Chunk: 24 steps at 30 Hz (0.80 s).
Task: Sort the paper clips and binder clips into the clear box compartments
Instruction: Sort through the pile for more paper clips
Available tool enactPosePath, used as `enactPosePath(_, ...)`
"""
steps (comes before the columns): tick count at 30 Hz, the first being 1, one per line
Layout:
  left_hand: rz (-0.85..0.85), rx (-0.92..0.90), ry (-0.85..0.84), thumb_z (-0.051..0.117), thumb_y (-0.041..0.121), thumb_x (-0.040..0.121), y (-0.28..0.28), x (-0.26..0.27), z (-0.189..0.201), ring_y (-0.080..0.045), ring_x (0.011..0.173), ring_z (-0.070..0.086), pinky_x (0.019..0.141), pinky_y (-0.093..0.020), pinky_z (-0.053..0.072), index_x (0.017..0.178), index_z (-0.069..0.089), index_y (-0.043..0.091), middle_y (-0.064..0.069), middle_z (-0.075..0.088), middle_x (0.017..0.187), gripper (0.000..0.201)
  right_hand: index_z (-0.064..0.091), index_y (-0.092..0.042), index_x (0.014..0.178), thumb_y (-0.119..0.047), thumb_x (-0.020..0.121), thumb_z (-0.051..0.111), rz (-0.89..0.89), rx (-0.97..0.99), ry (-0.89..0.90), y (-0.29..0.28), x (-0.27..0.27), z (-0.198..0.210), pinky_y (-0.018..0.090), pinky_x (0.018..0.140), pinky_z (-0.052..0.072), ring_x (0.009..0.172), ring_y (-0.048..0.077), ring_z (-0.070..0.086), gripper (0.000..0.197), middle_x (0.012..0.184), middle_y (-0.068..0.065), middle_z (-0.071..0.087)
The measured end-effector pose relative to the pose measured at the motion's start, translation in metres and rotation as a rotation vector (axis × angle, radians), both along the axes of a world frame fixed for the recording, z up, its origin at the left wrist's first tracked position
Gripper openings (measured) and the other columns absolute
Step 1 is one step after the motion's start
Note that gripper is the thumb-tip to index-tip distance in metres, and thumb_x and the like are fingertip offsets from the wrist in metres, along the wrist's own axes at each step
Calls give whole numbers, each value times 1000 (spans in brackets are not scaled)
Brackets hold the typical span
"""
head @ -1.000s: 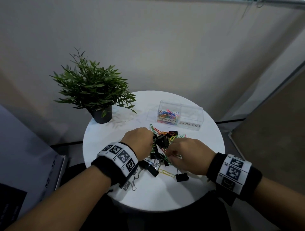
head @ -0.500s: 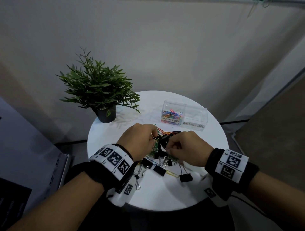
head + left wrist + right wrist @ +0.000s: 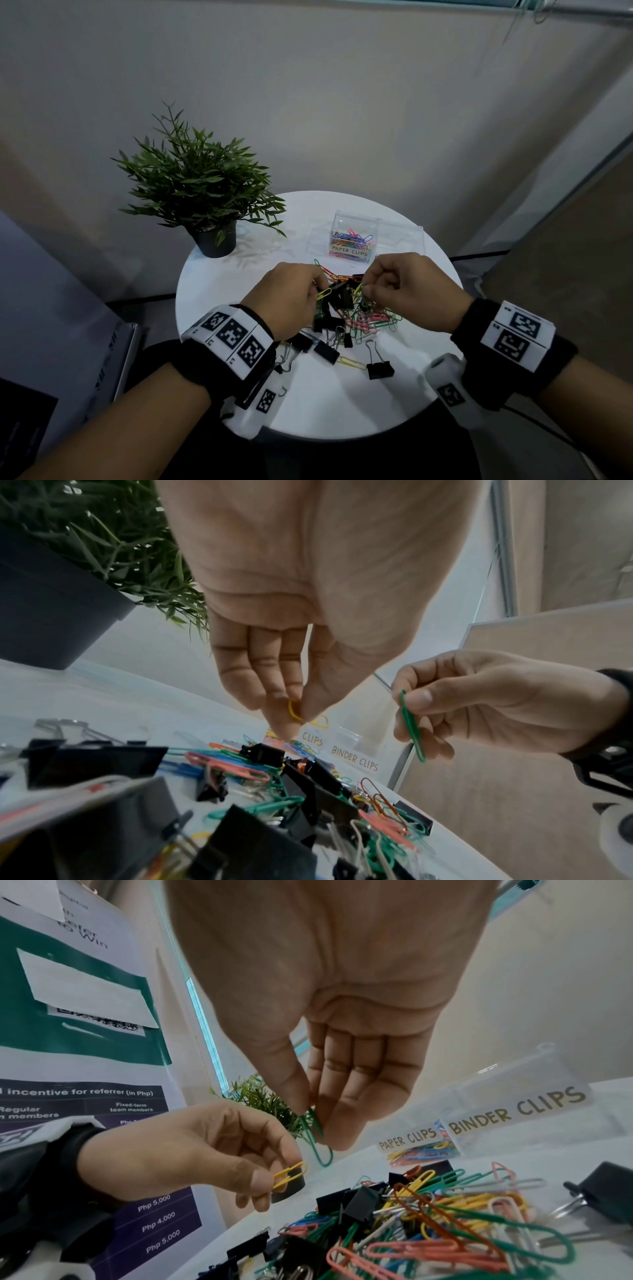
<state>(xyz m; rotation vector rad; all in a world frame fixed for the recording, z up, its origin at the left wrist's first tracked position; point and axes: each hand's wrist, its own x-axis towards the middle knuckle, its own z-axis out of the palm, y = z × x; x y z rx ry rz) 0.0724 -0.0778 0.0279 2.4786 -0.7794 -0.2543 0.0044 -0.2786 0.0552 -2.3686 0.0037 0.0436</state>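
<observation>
A heap of coloured paper clips [image 3: 368,317] and black binder clips [image 3: 337,296] lies mid-table. My left hand [image 3: 291,298] hovers over it and pinches a yellow paper clip [image 3: 323,294] [image 3: 295,710] [image 3: 289,1175] between thumb and fingers. My right hand [image 3: 397,291] is raised beside it and pinches a green paper clip [image 3: 413,726] [image 3: 316,1137]. Behind the heap stands the clear box [image 3: 404,236]: the compartment labelled PAPER CLIPS [image 3: 349,245] holds several coloured clips, and the BINDER CLIPS compartment [image 3: 514,1110] looks empty.
A potted green plant [image 3: 202,202] stands at the back left of the round white table [image 3: 342,404]. Loose binder clips [image 3: 378,368] and a yellow paper clip [image 3: 351,362] lie near the front. A wall is behind; a poster [image 3: 78,1001] hangs at the left.
Both hands have lifted off the heap, the left now holding a yellow clip and the right a green one; the right hand has moved up and back toward the box.
</observation>
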Motion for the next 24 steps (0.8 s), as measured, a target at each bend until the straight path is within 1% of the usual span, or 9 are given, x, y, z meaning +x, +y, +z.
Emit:
enactPosePath(3, 20, -26, -2, 49, 5, 88, -5, 7, 6, -15, 80, 61, 75, -25, 51, 102, 69, 22, 1, 68, 88, 29, 65, -11, 81, -9, 84, 67, -39, 56, 9, -4, 5, 2, 9, 43, 39, 43, 3, 56, 4, 61, 2, 69)
enactPosePath(5, 35, -48, -25, 51, 5, 87, -13, 15, 11, -14, 77, 60, 74, -24, 51, 98, 70, 21, 1, 68, 86, 28, 62, -13, 82, -9, 83, 69, -88, 95, -8, -7, 12, 1, 20, 43, 47, 51, 14, 65, 8, 60, 5, 70)
enactPosePath(7, 55, -67, -70, 52, 7, 85, -25, 28, 17, -17, 78, 62, 78, -27, 53, 94, 70, 22, 0, 70, 84, 25, 58, -17, 81, -6, 81, 69, -141, 156, -38, -12, 22, 0, 36, 54, 57, 62, 31, 70, 15, 60, 8, 70)
enactPosePath(8, 66, -77, -90, 53, 9, 85, -32, 35, 21, -18, 78, 63, 79, -30, 54, 91, 69, 25, 0, 70, 84, 23, 57, -17, 79, -4, 81, 68, -161, 178, -55, -14, 28, 0, 41, 58, 57, 63, 34, 70, 17, 59, 9, 69)
enactPosePath(10, 87, -82, -128, 56, 12, 83, -49, 49, 28, -20, 79, 65, 78, -34, 56, 82, 65, 31, 1, 70, 84, 21, 58, -17, 75, 0, 82, 66, -186, 173, -91, -18, 41, 3, 42, 58, 59, 61, 33, 70, 20, 57, 10, 68)
enactPosePath(14, 98, -34, -201, 56, 10, 80, -78, 72, 33, -22, 83, 64, 75, -32, 54, 74, 61, 32, 3, 68, 90, 24, 60, -18, 69, 4, 82, 60, -220, 100, -123, -24, 70, 6, 37, 61, 57, 63, 29, 71, 26, 59, 8, 67)
enactPosePath(18, 58, 50, -161, 56, 5, 80, -95, 84, 24, -26, 89, 65, 79, -34, 55, 84, 72, 26, -2, 69, 97, 27, 62, -21, 67, 2, 81, 53, -292, 27, -142, -28, 94, 0, 29, 61, 52, 65, 25, 70, 29, 64, 6, 68)
enactPosePath(21, 57, 39, -122, 56, 6, 80, -94, 86, 18, -25, 94, 65, 85, -37, 55, 88, 72, 26, -4, 70, 101, 27, 72, -15, 84, -1, 83, 54, -307, -75, -147, -28, 105, -3, 24, 70, 47, 77, 22, 68, 23, 78, 5, 70)
enactPosePath(24, 75, -22, -138, 57, 12, 84, -79, 74, 20, -21, 92, 64, 86, -35, 53, 91, 72, 26, 0, 70, 101, 22, 73, -14, 103, -5, 86, 54, -241, -213, -102, -29, 107, -4, 17, 75, 39, 87, 15, 62, 26, 101, 2, 72)
